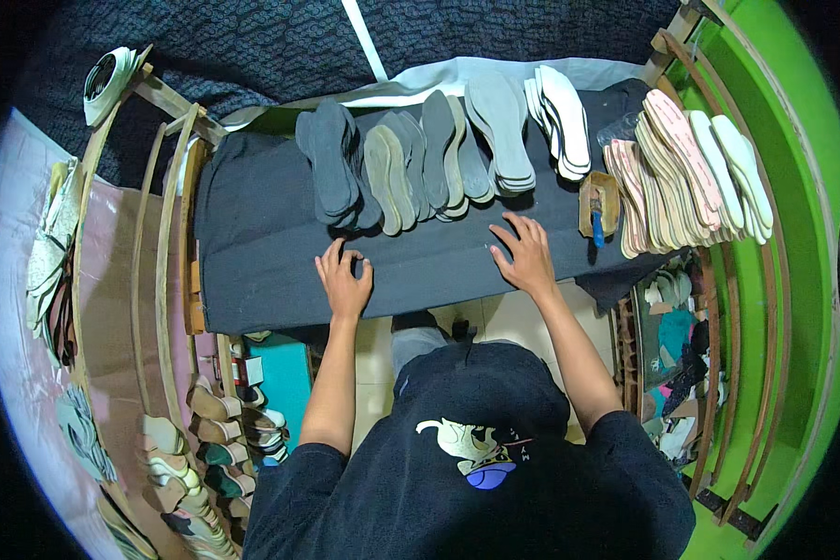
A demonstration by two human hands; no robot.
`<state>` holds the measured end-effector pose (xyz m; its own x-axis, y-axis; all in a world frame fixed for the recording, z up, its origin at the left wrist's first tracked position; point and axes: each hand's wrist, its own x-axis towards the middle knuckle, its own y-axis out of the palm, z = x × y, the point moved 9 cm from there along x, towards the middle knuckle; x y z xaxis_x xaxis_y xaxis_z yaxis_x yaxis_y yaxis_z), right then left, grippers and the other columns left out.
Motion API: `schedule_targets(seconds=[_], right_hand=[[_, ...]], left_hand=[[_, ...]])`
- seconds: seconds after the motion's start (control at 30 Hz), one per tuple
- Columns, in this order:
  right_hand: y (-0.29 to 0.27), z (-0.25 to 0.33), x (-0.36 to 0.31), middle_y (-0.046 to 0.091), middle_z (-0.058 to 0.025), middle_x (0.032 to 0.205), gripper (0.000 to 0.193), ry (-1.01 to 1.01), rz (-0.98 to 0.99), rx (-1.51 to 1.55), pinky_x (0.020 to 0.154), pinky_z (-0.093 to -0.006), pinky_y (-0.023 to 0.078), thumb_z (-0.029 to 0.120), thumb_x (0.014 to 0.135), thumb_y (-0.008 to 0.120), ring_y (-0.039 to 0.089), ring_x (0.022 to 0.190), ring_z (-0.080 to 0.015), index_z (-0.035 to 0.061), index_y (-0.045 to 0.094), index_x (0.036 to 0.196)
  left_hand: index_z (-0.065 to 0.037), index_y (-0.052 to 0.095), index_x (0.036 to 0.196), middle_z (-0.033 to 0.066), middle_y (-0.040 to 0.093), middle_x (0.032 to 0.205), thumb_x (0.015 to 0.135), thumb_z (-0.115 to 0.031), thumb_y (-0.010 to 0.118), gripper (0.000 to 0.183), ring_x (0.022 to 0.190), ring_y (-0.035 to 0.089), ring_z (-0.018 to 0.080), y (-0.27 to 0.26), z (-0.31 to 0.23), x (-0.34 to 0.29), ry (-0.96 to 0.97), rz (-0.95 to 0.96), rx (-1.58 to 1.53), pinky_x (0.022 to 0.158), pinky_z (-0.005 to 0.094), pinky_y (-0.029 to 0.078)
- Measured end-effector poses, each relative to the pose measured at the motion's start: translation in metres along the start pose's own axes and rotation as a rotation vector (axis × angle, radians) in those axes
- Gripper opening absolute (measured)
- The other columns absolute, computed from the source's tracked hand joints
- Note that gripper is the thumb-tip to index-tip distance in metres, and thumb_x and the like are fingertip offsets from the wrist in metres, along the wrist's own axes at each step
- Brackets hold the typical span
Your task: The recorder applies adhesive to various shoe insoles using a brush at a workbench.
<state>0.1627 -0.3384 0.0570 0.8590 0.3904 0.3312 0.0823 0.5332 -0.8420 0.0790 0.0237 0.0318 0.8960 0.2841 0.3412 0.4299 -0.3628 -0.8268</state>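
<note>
Grey insoles (499, 133) are set in overlapping stacks on the tabletop (271, 252), seemingly so shades are kept sorted, while before them the left hand (348, 285) and right hand (530, 264) are held empty, each grip spread apart.

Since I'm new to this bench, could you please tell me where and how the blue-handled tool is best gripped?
Probably by its blue handle, from the near side with the right hand: the handle points toward the person past the near rim of the tan box, while its other end sits inside.
</note>
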Motion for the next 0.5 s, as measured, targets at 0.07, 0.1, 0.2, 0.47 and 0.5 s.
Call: schedule_targets(seconds=[0.07,0.1,0.2,0.47,0.5], right_hand=[[0.001,0.004,0.004,0.056,-0.0102,0.146,0.042,-0.004,0.012,-0.046,0.119,-0.0553,0.035,0.032,0.092,0.073,0.051,0.135,-0.0354,0.0161,0.071,0.131],[0.002,0.004,0.004,0.056,-0.0102,0.146,0.042,-0.005,0.013,-0.046,0.119,-0.0553,0.035,0.032,0.092,0.073,0.051,0.135,-0.0354,0.0161,0.071,0.131],[0.002,0.002,0.007,0.056,-0.0102,0.144,0.043,0.015,0.000,-0.034,0.115,-0.0537,0.036,0.032,0.092,0.072,0.050,0.133,-0.0348,0.0166,0.070,0.132],[0.006,0.007,0.012,0.055,-0.0111,0.142,0.048,0.056,-0.025,-0.148,0.112,-0.0542,0.034,0.033,0.092,0.070,0.049,0.131,-0.0341,0.0171,0.066,0.138],[0.006,0.008,0.012,0.055,-0.0114,0.142,0.048,0.050,-0.027,-0.146,0.112,-0.0544,0.034,0.032,0.092,0.070,0.049,0.131,-0.0342,0.0170,0.066,0.138]], left_hand=[[-0.008,0.070,0.100,0.0160,0.056,0.148,0.088,-0.021,0.075,0.018,0.144,0.046,0.0361,-0.005,0.000,0.003,-0.007,0.001,-0.004,0.126,0.0632,0.020],[-0.008,0.070,0.100,0.0160,0.056,0.148,0.088,-0.021,0.075,0.018,0.144,0.046,0.0361,-0.007,-0.001,0.003,-0.008,0.001,-0.005,0.126,0.0632,0.020],[-0.007,0.070,0.099,0.0165,0.057,0.147,0.088,-0.021,0.075,0.018,0.143,0.046,0.0365,-0.009,-0.006,0.005,-0.008,-0.004,-0.017,0.126,0.0630,0.020],[-0.007,0.071,0.099,0.0162,0.057,0.147,0.089,-0.021,0.075,0.017,0.143,0.046,0.0364,-0.007,-0.005,0.004,-0.012,-0.002,0.004,0.126,0.0622,0.021],[-0.007,0.071,0.099,0.0160,0.057,0.148,0.089,-0.021,0.075,0.017,0.143,0.046,0.0364,-0.007,-0.004,0.004,-0.016,0.001,0.005,0.126,0.0620,0.021]])
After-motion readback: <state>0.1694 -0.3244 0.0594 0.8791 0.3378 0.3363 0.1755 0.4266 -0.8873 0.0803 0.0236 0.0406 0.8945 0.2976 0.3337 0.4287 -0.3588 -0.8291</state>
